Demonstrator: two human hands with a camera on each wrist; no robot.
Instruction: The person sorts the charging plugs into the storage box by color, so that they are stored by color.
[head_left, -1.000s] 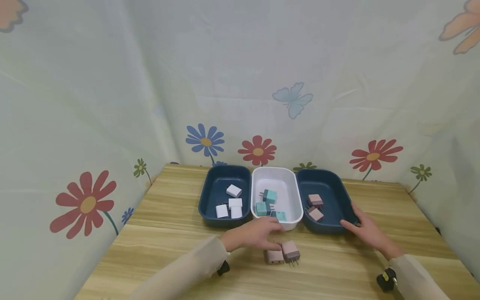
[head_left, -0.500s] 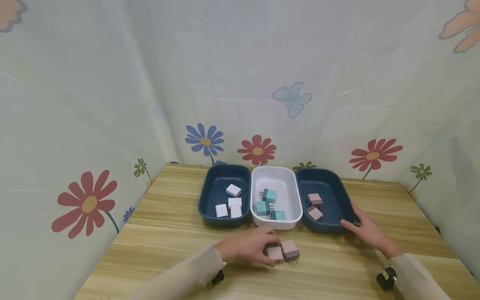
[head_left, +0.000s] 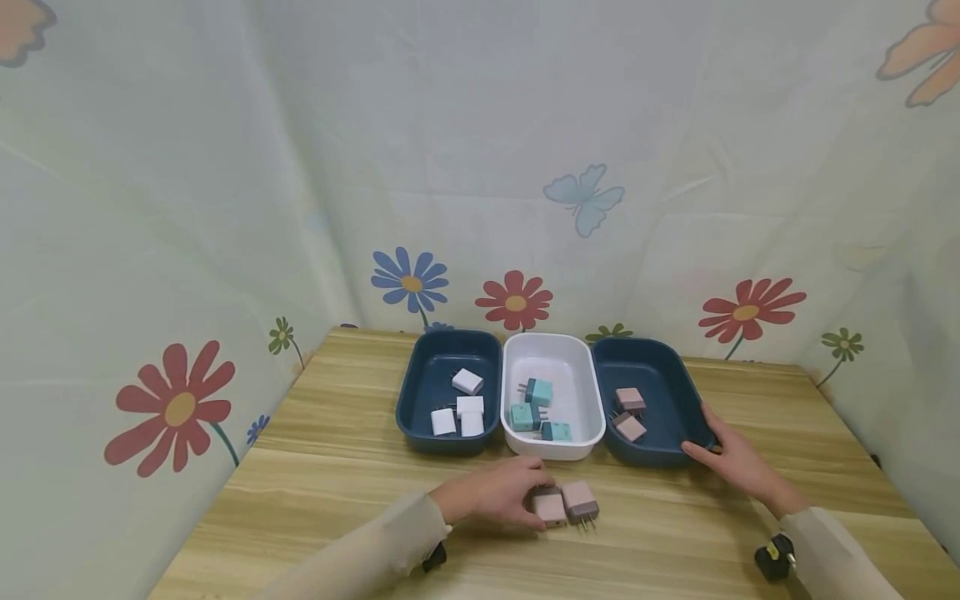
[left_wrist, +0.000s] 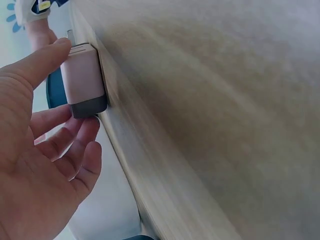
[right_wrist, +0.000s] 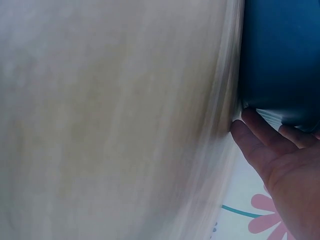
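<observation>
My left hand (head_left: 498,492) pinches a pink plug-in charger (head_left: 550,508) on the wooden table, thumb at the near end and fingers at its grey end. The left wrist view shows this charger (left_wrist: 82,77) between thumb and fingers. Right beside it lies a second pink charger (head_left: 580,500), prongs toward me. My right hand (head_left: 738,467) rests against the near right corner of the right dark blue tray (head_left: 675,392), fingers spread. In the right wrist view its straight fingers (right_wrist: 270,140) touch the tray's wall (right_wrist: 280,60). Two pink chargers (head_left: 630,414) lie inside this tray.
The white tray (head_left: 551,350) in the middle holds several teal chargers (head_left: 528,415). Another dark blue tray (head_left: 453,342) on the left holds several white chargers (head_left: 468,406). The three trays stand side by side before a flowered curtain (head_left: 480,150) on the wooden table (head_left: 337,450).
My left hand has drawn back from over the white tray's near rim and closed its thumb and fingers on the left pink charger. My right hand has stayed at the blue tray.
</observation>
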